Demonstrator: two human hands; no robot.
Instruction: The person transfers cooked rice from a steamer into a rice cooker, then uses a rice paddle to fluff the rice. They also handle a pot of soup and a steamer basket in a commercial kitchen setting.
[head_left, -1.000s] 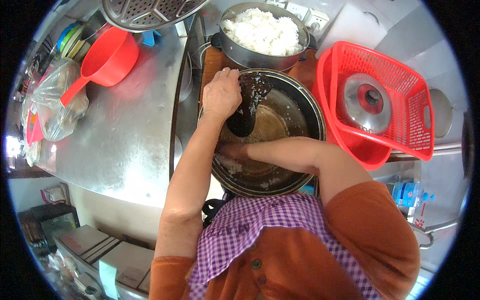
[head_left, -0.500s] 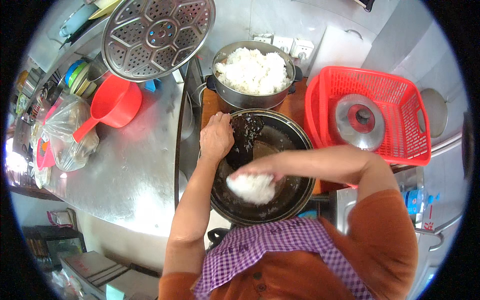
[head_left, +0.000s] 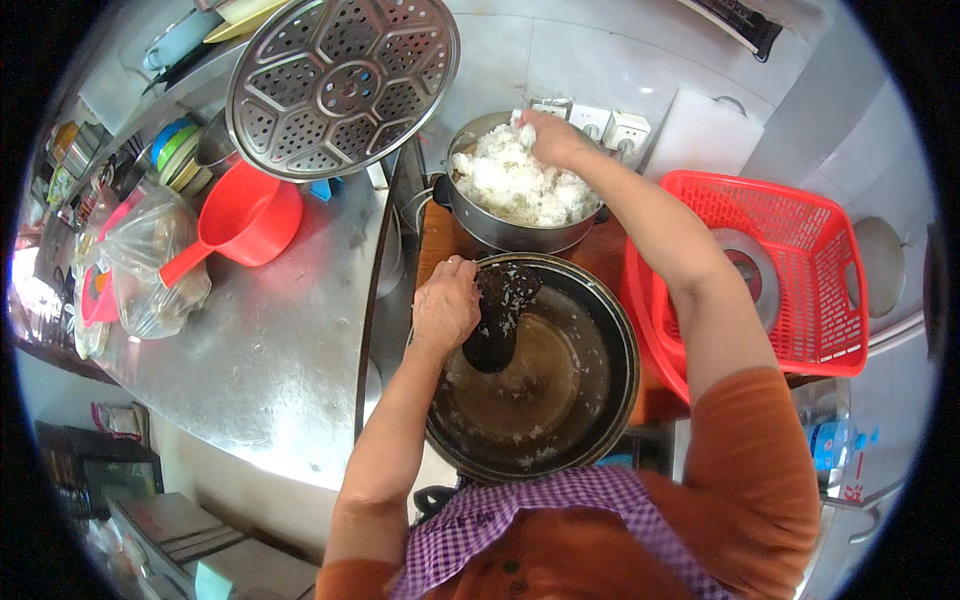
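A large dark round pan [head_left: 540, 385] stands in front of me with scattered rice grains stuck inside. My left hand [head_left: 447, 305] is closed over its left rim, beside a dark, flat, paddle-like piece [head_left: 492, 340] speckled with rice. Whether the fingers also hold that piece I cannot tell. Behind the pan is a steel pot [head_left: 530, 238] with black handles, heaped with white cooked rice [head_left: 515, 175]. My right hand [head_left: 552, 138] reaches to the back of the heap, its fingers curled on a clump of rice; the fingertips are partly hidden.
Right of the pan is a red plastic basket [head_left: 800, 225] holding a metal lid [head_left: 752, 265], partly behind my right arm. To the left, a steel counter [head_left: 290, 370] carries a red dipper [head_left: 250, 215] and filled plastic bags [head_left: 155, 265]. A perforated steamer plate [head_left: 345, 90] stands at the upper left.
My right hand has moved from inside the pan, where it held a white clump of rice, up and back to the rice in the pot. My left hand stays on the pan's rim.
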